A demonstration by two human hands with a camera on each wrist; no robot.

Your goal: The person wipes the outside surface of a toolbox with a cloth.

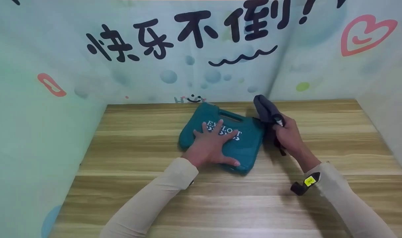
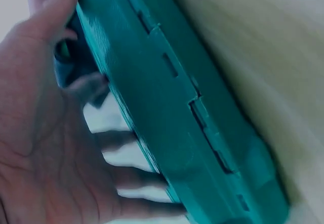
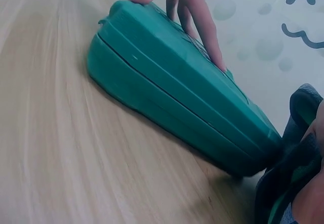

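A: Position of the closed teal hard-plastic case (image 1: 244,150)?

B: Lying on the light wood-grain worktop (image 1: 138,138), towards its far edge and turned at an angle. Its built-in carrying handle (image 1: 231,115) is on the side away from the person; white lettering (image 1: 210,124) runs across the upper face, partly covered by fingers.

A: Left of the two hands?

B: Left hand (image 1: 211,145): fingers well spread and straight, laid on the upper face of the case. Thumb and fingertips make contact; nothing is gripped (the left wrist view shows light between the fingers, beside the notched side of the case).

A: And the right?

B: Right hand (image 1: 289,135): fingers curled, thumb closed in, holding a folded grey-blue fabric piece (image 1: 266,109) with dark edging. The fabric is raised just beside the right end of the case, its top flopping away from the person. Whether fabric and case touch, I cannot tell.

A: Surroundings?

B: Pale beige sleeves (image 1: 154,195) on both arms. At the right wrist, a black device (image 1: 299,188) bearing a yellow label (image 1: 310,180). Behind the worktop, a pale blue-green printed backdrop (image 1: 138,82) carries large black characters (image 1: 191,24) and a wavy line below them.
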